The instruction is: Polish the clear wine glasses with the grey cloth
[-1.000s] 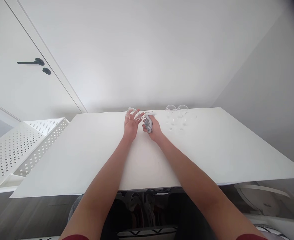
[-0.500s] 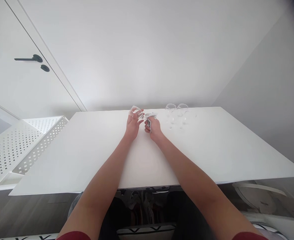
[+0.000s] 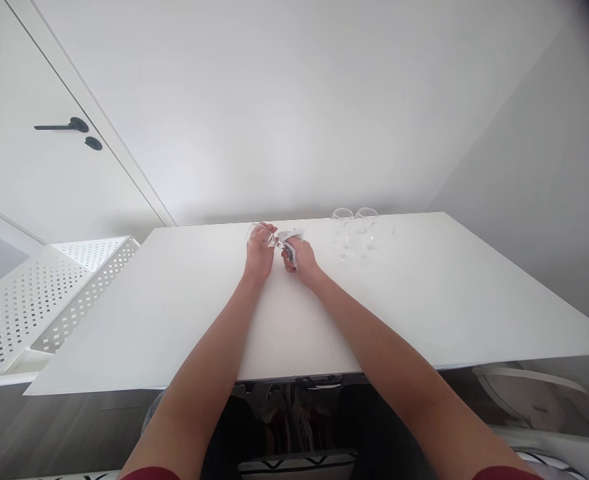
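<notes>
My left hand [image 3: 260,252] is closed around the bowl of a clear wine glass [image 3: 253,231], which lies tilted on its side above the table with its stem pointing right. My right hand [image 3: 300,257] grips a crumpled white and grey cloth [image 3: 291,235] at the stem end of that glass. The glass's foot is hidden by the cloth and fingers. To the right of my hands, more clear wine glasses [image 3: 343,215] [image 3: 366,215] stand upright close together near the table's back edge.
The white table [image 3: 174,320] backs onto a pale wall. A white perforated panel unit [image 3: 19,307] stands at its left, below a door with a black handle [image 3: 61,125]. Under the right front edge is a pale rounded object [image 3: 529,397].
Both hands have shifted slightly left and down with the glass and cloth. My left fingers, more spread before, have closed round the bowl. The standing glasses stay put.
</notes>
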A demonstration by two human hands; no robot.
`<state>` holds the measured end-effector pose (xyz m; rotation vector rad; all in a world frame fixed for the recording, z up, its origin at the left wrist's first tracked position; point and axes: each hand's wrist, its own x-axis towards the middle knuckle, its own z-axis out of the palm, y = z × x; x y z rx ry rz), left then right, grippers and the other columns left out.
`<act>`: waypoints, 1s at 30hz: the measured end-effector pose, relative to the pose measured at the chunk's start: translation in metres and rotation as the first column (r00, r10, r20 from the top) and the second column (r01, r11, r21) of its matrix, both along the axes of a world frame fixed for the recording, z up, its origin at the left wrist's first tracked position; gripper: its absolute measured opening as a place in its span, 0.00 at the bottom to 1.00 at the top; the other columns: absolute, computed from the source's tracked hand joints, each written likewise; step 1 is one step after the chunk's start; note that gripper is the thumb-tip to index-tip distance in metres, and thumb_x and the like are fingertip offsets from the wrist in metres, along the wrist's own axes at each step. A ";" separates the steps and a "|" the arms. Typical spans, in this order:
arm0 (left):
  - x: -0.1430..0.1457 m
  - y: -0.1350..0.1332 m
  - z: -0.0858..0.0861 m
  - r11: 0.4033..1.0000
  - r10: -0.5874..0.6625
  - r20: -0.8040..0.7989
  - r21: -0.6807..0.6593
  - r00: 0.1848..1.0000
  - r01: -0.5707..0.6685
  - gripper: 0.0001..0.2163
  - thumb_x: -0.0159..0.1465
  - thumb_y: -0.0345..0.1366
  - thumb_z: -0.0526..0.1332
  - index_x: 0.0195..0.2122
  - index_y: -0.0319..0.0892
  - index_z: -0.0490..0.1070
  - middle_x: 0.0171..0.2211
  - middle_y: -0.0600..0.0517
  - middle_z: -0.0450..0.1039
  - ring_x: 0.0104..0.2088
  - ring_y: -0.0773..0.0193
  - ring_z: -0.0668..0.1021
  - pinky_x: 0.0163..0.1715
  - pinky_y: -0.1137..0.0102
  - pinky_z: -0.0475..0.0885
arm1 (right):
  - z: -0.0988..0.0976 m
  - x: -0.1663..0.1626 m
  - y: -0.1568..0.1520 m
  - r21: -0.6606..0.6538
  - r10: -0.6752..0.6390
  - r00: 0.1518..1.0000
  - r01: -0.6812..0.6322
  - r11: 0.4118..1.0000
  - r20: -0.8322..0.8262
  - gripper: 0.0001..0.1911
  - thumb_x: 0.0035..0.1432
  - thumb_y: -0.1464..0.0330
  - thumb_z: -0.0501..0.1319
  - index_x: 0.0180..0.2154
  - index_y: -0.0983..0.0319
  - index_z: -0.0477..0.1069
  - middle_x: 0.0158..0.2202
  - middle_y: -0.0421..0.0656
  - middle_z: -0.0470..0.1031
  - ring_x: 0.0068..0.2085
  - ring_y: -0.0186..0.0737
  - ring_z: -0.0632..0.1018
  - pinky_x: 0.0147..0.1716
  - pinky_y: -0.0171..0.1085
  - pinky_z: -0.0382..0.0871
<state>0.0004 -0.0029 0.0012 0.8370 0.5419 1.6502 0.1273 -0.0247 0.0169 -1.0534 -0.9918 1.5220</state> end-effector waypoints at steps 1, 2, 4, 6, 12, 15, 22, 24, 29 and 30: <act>0.000 0.000 0.001 1.000 -0.008 -0.014 0.026 1.000 0.009 0.10 0.61 0.42 0.69 0.40 0.47 0.74 0.48 0.49 0.76 0.57 0.56 0.76 0.46 0.68 0.74 | 0.001 0.002 0.001 -0.094 0.080 0.994 -0.087 0.992 -0.072 0.12 0.61 0.57 0.59 0.30 0.58 0.67 0.21 0.37 0.65 0.18 0.31 0.57 0.17 0.34 0.47; -0.001 0.000 0.001 0.999 -0.008 -0.022 0.034 1.000 0.008 0.10 0.60 0.42 0.69 0.41 0.47 0.74 0.48 0.49 0.76 0.57 0.56 0.76 0.46 0.68 0.74 | 0.002 0.004 0.002 -0.137 0.135 0.984 -0.150 0.979 -0.116 0.14 0.61 0.56 0.58 0.31 0.58 0.68 0.20 0.37 0.66 0.16 0.31 0.57 0.16 0.34 0.47; -0.003 -0.001 0.002 1.000 0.014 -0.024 -0.003 1.000 -0.014 0.11 0.61 0.44 0.68 0.42 0.47 0.75 0.48 0.49 0.76 0.57 0.55 0.77 0.45 0.66 0.75 | 0.003 0.008 0.002 -0.106 0.196 0.974 -0.208 0.972 -0.114 0.17 0.62 0.53 0.58 0.32 0.60 0.70 0.21 0.39 0.70 0.16 0.32 0.63 0.15 0.33 0.52; -0.006 -0.002 0.002 0.995 0.003 -0.027 -0.097 1.000 -0.006 0.16 0.62 0.50 0.65 0.44 0.46 0.75 0.50 0.47 0.77 0.55 0.51 0.78 0.43 0.62 0.77 | 0.005 0.010 0.000 -0.028 0.299 0.951 -0.302 0.953 -0.078 0.20 0.63 0.50 0.58 0.30 0.60 0.70 0.22 0.43 0.74 0.18 0.36 0.71 0.18 0.34 0.61; -0.005 -0.008 0.002 0.936 -0.291 -0.034 -0.216 0.956 0.277 0.27 0.61 0.60 0.61 0.46 0.40 0.75 0.42 0.42 0.81 0.48 0.50 0.82 0.49 0.58 0.77 | 0.012 0.008 -0.020 0.055 0.770 0.634 -0.768 0.638 -0.080 0.17 0.60 0.54 0.66 0.33 0.62 0.74 0.31 0.48 0.82 0.28 0.43 0.80 0.28 0.39 0.74; -0.001 -0.009 0.004 0.840 -0.508 -0.073 -0.261 0.858 0.475 0.27 0.57 0.59 0.65 0.44 0.38 0.76 0.37 0.42 0.81 0.45 0.49 0.82 0.50 0.58 0.75 | 0.013 0.008 -0.023 -0.006 0.840 0.543 -0.840 0.543 -0.007 0.16 0.61 0.57 0.65 0.34 0.64 0.76 0.30 0.48 0.81 0.27 0.41 0.79 0.27 0.37 0.73; 0.001 -0.009 0.006 0.961 -0.101 -0.155 -0.271 0.983 0.056 0.19 0.57 0.53 0.68 0.38 0.42 0.74 0.41 0.45 0.81 0.39 0.58 0.80 0.37 0.65 0.73 | -0.001 0.002 -0.011 0.085 0.445 0.804 -0.514 0.854 0.395 0.17 0.64 0.56 0.64 0.29 0.61 0.73 0.26 0.45 0.78 0.24 0.38 0.76 0.25 0.36 0.70; 0.001 -0.008 0.005 0.957 -0.009 -0.171 -0.287 0.985 -0.041 0.18 0.57 0.52 0.69 0.38 0.42 0.74 0.41 0.46 0.81 0.34 0.59 0.79 0.33 0.66 0.72 | -0.007 0.000 -0.006 0.175 0.227 0.834 -0.355 0.918 0.502 0.19 0.64 0.54 0.63 0.28 0.61 0.72 0.27 0.45 0.79 0.26 0.38 0.77 0.27 0.35 0.70; 0.000 -0.002 0.006 0.954 0.117 -0.004 -0.278 0.993 -0.113 0.20 0.61 0.57 0.66 0.38 0.43 0.71 0.33 0.50 0.78 0.36 0.61 0.81 0.42 0.66 0.73 | -0.014 0.002 0.008 0.178 -0.095 0.917 0.027 0.984 0.387 0.24 0.68 0.48 0.56 0.32 0.62 0.73 0.29 0.46 0.79 0.28 0.41 0.79 0.29 0.37 0.71; 0.000 -0.002 0.007 0.951 0.119 0.013 -0.288 0.993 -0.110 0.22 0.62 0.58 0.65 0.38 0.43 0.71 0.32 0.50 0.78 0.38 0.60 0.82 0.44 0.65 0.73 | -0.013 0.004 0.010 0.182 -0.181 0.916 0.122 0.976 0.357 0.24 0.68 0.48 0.55 0.35 0.62 0.73 0.32 0.47 0.80 0.30 0.42 0.80 0.32 0.38 0.73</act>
